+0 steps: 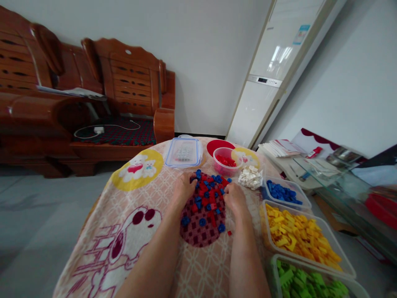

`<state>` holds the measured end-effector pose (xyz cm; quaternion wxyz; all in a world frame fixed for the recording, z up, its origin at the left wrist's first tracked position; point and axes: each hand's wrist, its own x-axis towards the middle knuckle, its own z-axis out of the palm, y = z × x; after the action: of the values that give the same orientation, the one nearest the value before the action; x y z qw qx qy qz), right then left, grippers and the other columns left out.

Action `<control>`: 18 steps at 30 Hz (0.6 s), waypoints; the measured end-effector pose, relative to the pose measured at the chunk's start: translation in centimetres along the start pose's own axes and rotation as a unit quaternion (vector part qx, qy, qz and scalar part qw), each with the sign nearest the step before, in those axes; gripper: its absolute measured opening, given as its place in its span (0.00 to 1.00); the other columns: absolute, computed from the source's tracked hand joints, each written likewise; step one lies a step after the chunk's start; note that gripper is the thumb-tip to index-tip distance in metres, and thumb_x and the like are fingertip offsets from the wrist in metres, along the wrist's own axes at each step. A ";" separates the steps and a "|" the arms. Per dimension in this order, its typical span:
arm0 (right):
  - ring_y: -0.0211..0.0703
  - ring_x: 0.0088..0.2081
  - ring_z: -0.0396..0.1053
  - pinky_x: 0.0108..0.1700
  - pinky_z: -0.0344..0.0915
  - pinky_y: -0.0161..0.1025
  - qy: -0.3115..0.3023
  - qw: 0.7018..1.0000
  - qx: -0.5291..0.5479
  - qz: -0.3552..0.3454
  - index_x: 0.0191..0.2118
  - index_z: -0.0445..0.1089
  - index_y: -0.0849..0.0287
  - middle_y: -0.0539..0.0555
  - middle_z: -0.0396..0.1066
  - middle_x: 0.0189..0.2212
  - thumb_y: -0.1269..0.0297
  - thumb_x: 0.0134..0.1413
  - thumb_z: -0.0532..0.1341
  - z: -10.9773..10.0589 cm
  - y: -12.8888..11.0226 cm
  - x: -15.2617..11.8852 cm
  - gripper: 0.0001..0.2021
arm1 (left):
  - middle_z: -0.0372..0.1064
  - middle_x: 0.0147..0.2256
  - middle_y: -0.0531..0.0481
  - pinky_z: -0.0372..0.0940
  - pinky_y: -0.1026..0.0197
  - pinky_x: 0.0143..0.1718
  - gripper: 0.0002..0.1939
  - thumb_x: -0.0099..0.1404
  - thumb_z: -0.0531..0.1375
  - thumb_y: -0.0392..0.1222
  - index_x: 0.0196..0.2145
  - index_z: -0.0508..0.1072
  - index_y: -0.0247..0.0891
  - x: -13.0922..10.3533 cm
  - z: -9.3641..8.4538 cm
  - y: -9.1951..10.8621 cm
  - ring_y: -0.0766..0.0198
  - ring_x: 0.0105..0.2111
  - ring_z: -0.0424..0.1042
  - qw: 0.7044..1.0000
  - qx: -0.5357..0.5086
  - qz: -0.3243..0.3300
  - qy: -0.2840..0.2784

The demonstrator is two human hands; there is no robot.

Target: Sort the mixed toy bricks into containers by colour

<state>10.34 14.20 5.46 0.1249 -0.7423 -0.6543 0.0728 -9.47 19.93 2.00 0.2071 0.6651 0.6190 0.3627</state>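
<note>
A loose spread of red and blue toy building blocks (206, 198) lies on the dark red circle of the tablecloth. At its left edge, my left hand (185, 184) has its fingers bent against a blue block (198, 174); what they hold, if anything, is hidden. My right hand (234, 196) is at the right edge with its fingertips pinched together beside blue and red blocks; the piece between them cannot be made out. Several round blue pieces (202, 222) lie nearer to me, and one small red block (229, 233) sits by my right forearm.
A round tub (228, 167) of red blocks stands beyond the spread, near white blocks (250, 178). Down the right side are boxes of blue (283, 192), yellow (302, 234) and green blocks (308, 281). A clear lidded box (183, 152) and red lid (219, 145) lie at the back.
</note>
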 end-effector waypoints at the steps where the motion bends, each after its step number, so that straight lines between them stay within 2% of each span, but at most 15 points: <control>1: 0.42 0.33 0.68 0.35 0.56 0.35 0.004 1.000 0.013 -0.001 0.27 0.73 0.60 0.56 0.73 0.29 0.76 0.43 0.56 -0.3 -0.1 0.0 0.09 | 0.76 0.43 0.43 0.67 0.52 0.50 0.13 0.60 0.58 0.36 0.41 0.78 0.37 0.0 -0.1 0.0 0.54 0.44 0.74 1.000 0.002 0.001 0.001; 5: 0.43 0.34 0.70 0.38 0.61 0.36 0.066 0.991 0.114 -0.010 0.28 0.74 0.59 0.55 0.74 0.28 0.72 0.43 0.56 -1.8 0.0 -0.1 0.08 | 0.77 0.42 0.44 0.67 0.52 0.51 0.13 0.60 0.58 0.36 0.41 0.78 0.37 0.0 -0.4 0.2 0.54 0.44 0.74 1.000 -0.001 0.006 -0.004; 7: 0.43 0.33 0.71 0.38 0.63 0.36 0.111 0.975 0.191 0.006 0.29 0.74 0.59 0.54 0.75 0.28 0.69 0.43 0.57 -2.3 0.3 0.0 0.09 | 0.77 0.41 0.44 0.67 0.52 0.51 0.13 0.60 0.58 0.35 0.40 0.78 0.36 -0.1 -0.4 0.3 0.54 0.44 0.74 1.000 -0.006 0.008 -0.008; 9: 0.44 0.29 0.72 0.34 0.66 0.38 0.137 0.947 0.285 0.050 0.31 0.73 0.59 0.53 0.74 0.25 0.66 0.42 0.58 -2.3 0.8 0.3 0.09 | 0.77 0.41 0.44 0.68 0.52 0.51 0.12 0.60 0.58 0.35 0.40 0.78 0.36 -0.1 -0.3 0.3 0.54 0.44 0.74 1.000 -0.013 0.006 -0.009; 11: 0.45 0.24 0.71 0.27 0.67 0.39 0.156 0.901 0.390 0.106 0.32 0.71 0.60 0.51 0.72 0.21 0.64 0.40 0.59 -1.8 1.4 0.6 0.10 | 0.77 0.42 0.43 0.68 0.52 0.51 0.13 0.60 0.58 0.35 0.41 0.78 0.36 0.0 -0.1 0.2 0.54 0.44 0.74 1.000 -0.029 0.001 -0.008; 13: 0.46 0.21 0.71 0.24 0.68 0.41 0.209 0.833 0.491 0.148 0.34 0.70 0.61 0.50 0.70 0.19 0.62 0.38 0.61 -1.2 2.2 1.1 0.13 | 0.77 0.42 0.43 0.68 0.53 0.51 0.13 0.60 0.58 0.35 0.42 0.77 0.35 0.0 0.1 0.1 0.55 0.44 0.75 0.999 -0.053 -0.004 -0.008; 16: 0.47 0.26 0.74 0.30 0.74 0.43 0.362 0.710 0.579 0.170 0.38 0.68 0.63 0.51 0.72 0.24 0.61 0.38 0.62 -0.9 3.7 1.4 0.18 | 0.77 0.42 0.42 0.69 0.55 0.50 0.14 0.60 0.57 0.34 0.43 0.77 0.33 0.0 0.2 0.0 0.57 0.42 0.75 0.997 -0.076 -0.012 -0.017; 18: 0.47 0.35 0.76 0.38 0.76 0.44 0.443 0.659 0.583 0.176 0.46 0.66 0.65 0.54 0.73 0.34 0.61 0.39 0.62 -1.2 4.9 1.5 0.24 | 0.77 0.42 0.43 0.69 0.55 0.49 0.15 0.60 0.57 0.34 0.44 0.76 0.33 0.0 0.2 0.1 0.58 0.42 0.76 0.997 -0.073 -0.016 -0.026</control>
<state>15.56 15.02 5.28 0.7915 -0.5632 -0.2030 0.1227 -9.26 19.96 1.98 0.2767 0.6473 0.5961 0.3862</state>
